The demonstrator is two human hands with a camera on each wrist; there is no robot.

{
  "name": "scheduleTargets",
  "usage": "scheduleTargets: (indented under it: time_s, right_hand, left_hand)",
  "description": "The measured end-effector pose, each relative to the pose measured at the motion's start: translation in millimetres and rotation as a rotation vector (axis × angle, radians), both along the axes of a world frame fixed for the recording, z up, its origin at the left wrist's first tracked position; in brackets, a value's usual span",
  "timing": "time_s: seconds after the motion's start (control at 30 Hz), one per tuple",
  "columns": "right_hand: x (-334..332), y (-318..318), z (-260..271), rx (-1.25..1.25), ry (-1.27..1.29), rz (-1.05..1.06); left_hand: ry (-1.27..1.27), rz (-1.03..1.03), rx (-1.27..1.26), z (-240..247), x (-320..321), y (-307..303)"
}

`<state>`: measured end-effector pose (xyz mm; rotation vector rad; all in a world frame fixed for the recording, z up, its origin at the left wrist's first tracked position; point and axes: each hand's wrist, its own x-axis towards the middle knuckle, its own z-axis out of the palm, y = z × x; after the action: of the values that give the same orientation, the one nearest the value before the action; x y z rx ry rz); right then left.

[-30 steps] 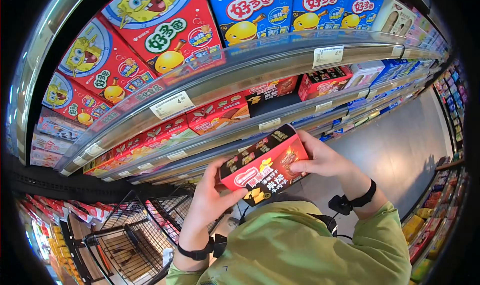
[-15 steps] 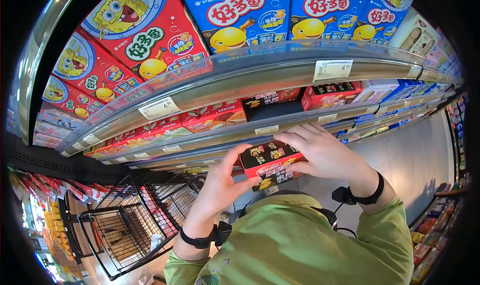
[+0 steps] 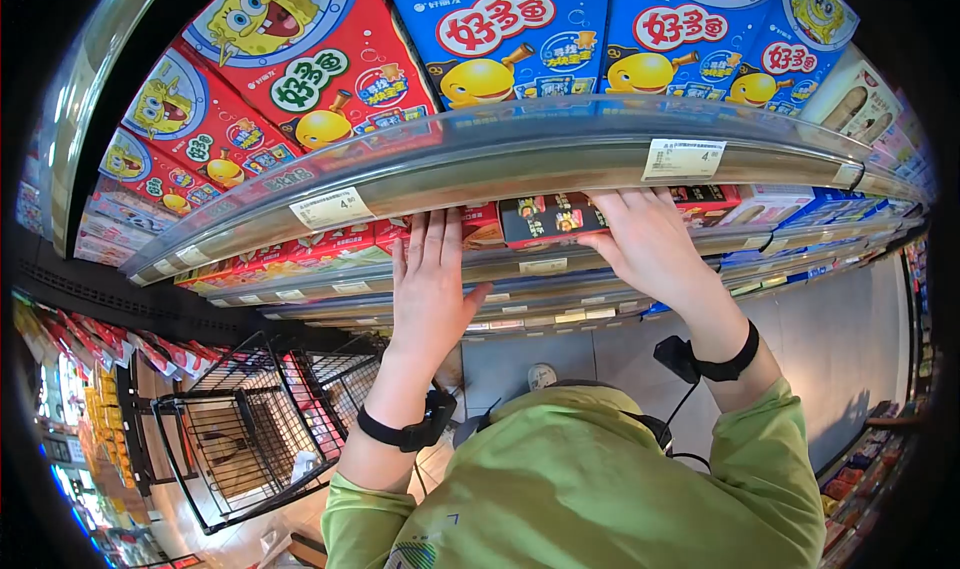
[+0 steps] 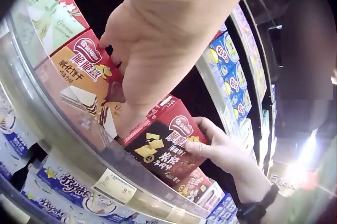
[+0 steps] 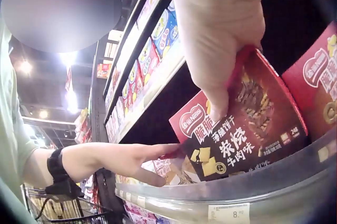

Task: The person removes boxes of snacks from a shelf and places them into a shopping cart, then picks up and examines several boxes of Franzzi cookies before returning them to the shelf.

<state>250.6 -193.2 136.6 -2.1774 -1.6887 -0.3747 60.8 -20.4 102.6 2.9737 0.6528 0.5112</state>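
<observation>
A red and black biscuit box (image 3: 535, 222) stands tilted at the shelf behind the clear front rail. My right hand (image 3: 650, 244) grips it, thumb on the printed front and fingers over the top, as the right wrist view shows on the box front (image 5: 237, 140). Beside it, my left hand (image 3: 428, 284) reaches over the row with fingers straight. In the left wrist view that hand (image 4: 152, 50) comes down between the biscuit box and a red and orange wafer box (image 4: 73, 84), its fingertips partly hidden.
Above hangs a shelf edge (image 3: 560, 154) with price tags, lined with red and blue snack boxes (image 3: 500, 39). Another similar red box (image 5: 316, 71) stands right of the held one. A black shopping cart (image 3: 250, 439) is at the lower left, near the shelf.
The biscuit box went from both hands in front of the body forward to the shelf. My left hand let go of it and moved over the neighbouring boxes; my right hand kept its grip.
</observation>
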Motion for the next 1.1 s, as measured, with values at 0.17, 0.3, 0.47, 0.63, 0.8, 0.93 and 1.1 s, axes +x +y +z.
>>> scheduleTargets:
  time_s: [0.17,0.3,0.47,0.63,0.8,0.93,1.1]
  right_hand:
    - [7,11,-8,-0.167,0.099,-0.093]
    - [11,19,-27,0.016,-0.050,-0.033]
    - [13,22,-31,-0.017,-0.028,-0.020]
    - [14,29,-31,-0.017,-0.041,-0.007]
    - [18,38,-38,-0.030,-0.124,0.013]
    - [23,40,-39,-0.001,-0.133,0.051]
    - [30,48,-41,-0.075,-0.031,-0.006]
  left_hand:
    - [-0.015,-0.015,-0.013,0,-3,1]
    - [-0.022,-0.027,-0.028,1,-3,1]
    - [-0.044,-0.036,-0.032,0,-3,1]
    - [-0.047,-0.029,0.009,-3,-1,1]
    - [-0.057,-0.028,0.017,-7,-1,2]
    - [-0.070,-0.029,0.012,-7,-1,1]
    - [-0.071,-0.015,0.013,-9,-2,1]
